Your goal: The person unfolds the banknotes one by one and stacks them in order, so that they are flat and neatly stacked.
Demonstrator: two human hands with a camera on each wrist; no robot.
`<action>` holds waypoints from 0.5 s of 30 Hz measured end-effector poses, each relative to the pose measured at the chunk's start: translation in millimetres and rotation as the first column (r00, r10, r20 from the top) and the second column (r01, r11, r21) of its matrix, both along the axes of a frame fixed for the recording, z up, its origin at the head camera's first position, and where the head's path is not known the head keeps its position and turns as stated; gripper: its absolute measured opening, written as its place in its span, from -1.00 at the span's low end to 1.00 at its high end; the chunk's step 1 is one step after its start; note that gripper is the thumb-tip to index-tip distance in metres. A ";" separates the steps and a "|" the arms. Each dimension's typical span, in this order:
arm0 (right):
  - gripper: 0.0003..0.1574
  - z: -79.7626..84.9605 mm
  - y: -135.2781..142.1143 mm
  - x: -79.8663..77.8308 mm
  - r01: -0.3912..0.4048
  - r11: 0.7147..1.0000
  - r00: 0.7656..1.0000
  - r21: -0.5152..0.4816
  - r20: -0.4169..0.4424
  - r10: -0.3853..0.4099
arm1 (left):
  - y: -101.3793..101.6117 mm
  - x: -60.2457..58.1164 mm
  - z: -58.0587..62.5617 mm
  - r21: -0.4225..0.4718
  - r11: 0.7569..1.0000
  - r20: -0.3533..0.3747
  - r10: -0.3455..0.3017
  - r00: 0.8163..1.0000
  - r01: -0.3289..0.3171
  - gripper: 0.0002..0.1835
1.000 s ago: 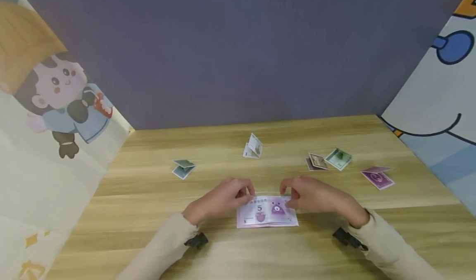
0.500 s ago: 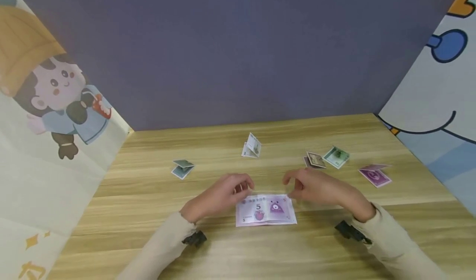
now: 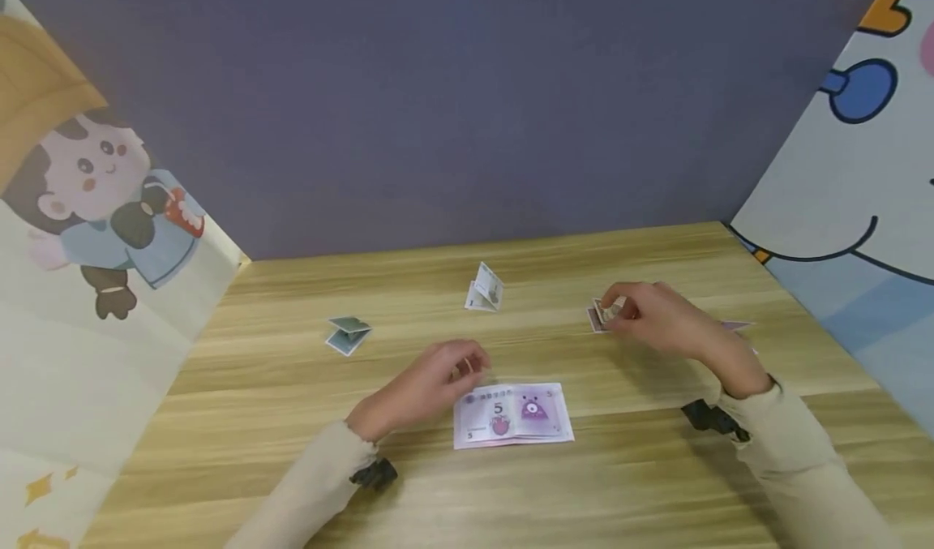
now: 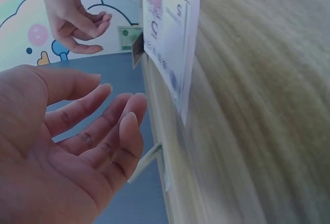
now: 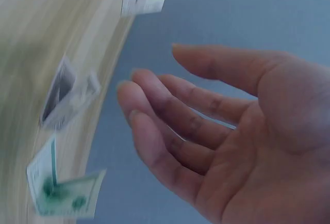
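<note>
A lilac play banknote (image 3: 514, 416) printed with a 5 lies unfolded on the table, creased down its middle. My left hand (image 3: 426, 383) hovers at its upper left corner, fingers loosely bent and holding nothing. Farther back, my right hand (image 3: 674, 326) is above the table, its fingertips overlapping a folded brown note (image 3: 596, 315) in the head view. The right wrist view shows its fingers (image 5: 175, 146) and thumb apart, with nothing between them. Beside the brown note stands a half-folded green note (image 5: 64, 195), which the right hand hides in the head view.
A folded whitish note (image 3: 485, 289) stands at the back middle, and a folded grey-green note (image 3: 349, 334) at the left. A magenta note (image 3: 737, 324) is mostly hidden behind my right hand. A dark panel (image 3: 452, 111) rises behind the table, with cartoon-printed walls either side.
My right hand has left the lilac note's right side and moved right and back to the brown note. My left hand has lifted its fingers off the lilac note's corner and stays beside it.
</note>
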State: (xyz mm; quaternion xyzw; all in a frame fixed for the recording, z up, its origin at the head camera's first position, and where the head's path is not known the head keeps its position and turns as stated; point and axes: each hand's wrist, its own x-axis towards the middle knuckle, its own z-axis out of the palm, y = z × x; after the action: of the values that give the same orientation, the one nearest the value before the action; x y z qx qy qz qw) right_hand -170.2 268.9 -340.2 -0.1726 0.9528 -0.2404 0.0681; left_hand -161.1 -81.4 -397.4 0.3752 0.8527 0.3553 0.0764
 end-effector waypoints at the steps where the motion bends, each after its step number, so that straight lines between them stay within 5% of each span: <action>1: -0.68 0.7 4.3 -0.8 0.035 0.999 0.999 0.021 -0.027 -0.034 | 0.6 -0.4 -0.6 0.005 1.000 0.002 -0.002 1.000 0.002 -0.83; 8: -0.63 3.4 19.0 -2.1 0.271 0.954 0.953 0.127 -0.173 -0.248 | 5.6 -3.1 2.3 0.061 0.998 0.028 -0.009 1.000 0.008 -0.82; 15: -0.58 -7.6 34.9 -12.5 0.350 0.922 0.921 0.166 -0.242 -0.306 | 26.0 -15.0 4.3 0.078 0.996 0.006 -0.040 0.999 0.040 -0.79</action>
State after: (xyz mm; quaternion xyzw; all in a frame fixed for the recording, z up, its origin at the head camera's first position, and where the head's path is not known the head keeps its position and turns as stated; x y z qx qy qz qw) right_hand -182.8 303.8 -347.9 -0.0263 0.9896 -0.1289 -0.0575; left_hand -176.1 -55.4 -393.1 0.3935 0.8303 0.3880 0.0722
